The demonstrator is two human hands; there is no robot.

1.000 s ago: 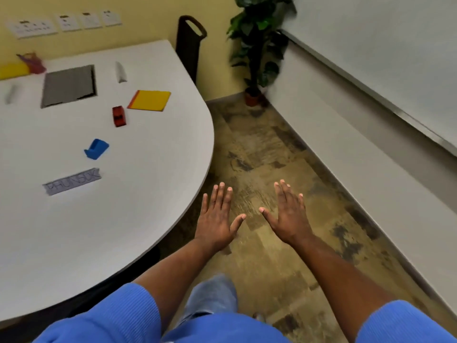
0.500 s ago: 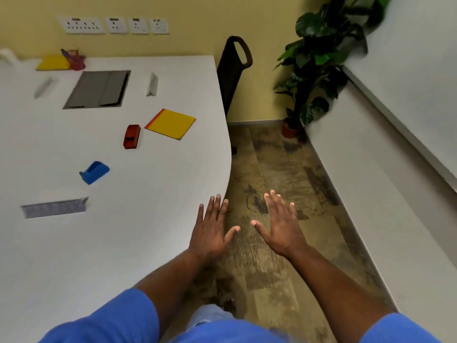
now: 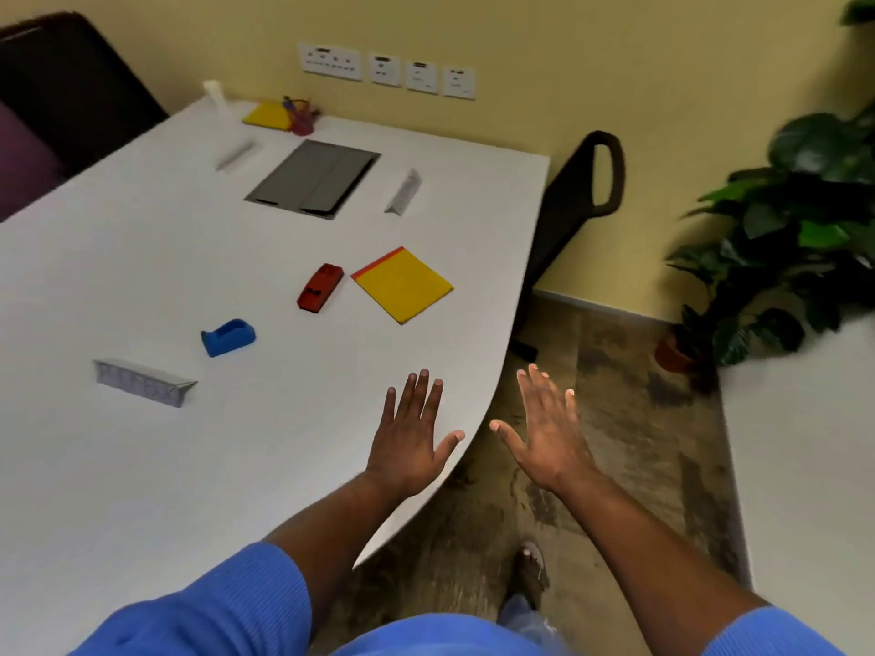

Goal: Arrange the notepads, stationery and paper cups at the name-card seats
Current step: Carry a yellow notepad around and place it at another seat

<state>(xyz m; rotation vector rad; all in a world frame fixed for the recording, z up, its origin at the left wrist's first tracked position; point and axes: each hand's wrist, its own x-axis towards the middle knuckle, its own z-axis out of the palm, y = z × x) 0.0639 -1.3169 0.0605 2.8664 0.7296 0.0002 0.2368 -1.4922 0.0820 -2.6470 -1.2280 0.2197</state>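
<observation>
A yellow notepad point(image 3: 402, 285) lies near the white table's point(image 3: 142, 466) right edge, with a red stapler point(image 3: 320, 287) just left of it and a blue tape dispenser point(image 3: 228, 337) further left. Three folded name cards stand on the table: the nearest point(image 3: 142, 382), one at the right point(image 3: 403, 191), one at the far left point(image 3: 235, 155). Another yellow notepad point(image 3: 268, 116), a pink pen holder point(image 3: 301, 118) and a stack of white paper cups point(image 3: 215, 94) sit at the far end. My left hand point(image 3: 412, 437) hovers flat over the table edge, empty. My right hand point(image 3: 549, 428) is spread over the floor, empty.
A grey cable hatch point(image 3: 312, 178) is set into the tabletop. A black chair point(image 3: 582, 205) stands at the table's right side, a dark chair point(image 3: 61, 101) at the far left. A potted plant point(image 3: 781, 239) stands in the corner, by a white ledge point(image 3: 805, 466) along the right.
The view has swung left and closer to the table. My left hand has moved from over the floor to over the table edge; both hands remain flat and empty.
</observation>
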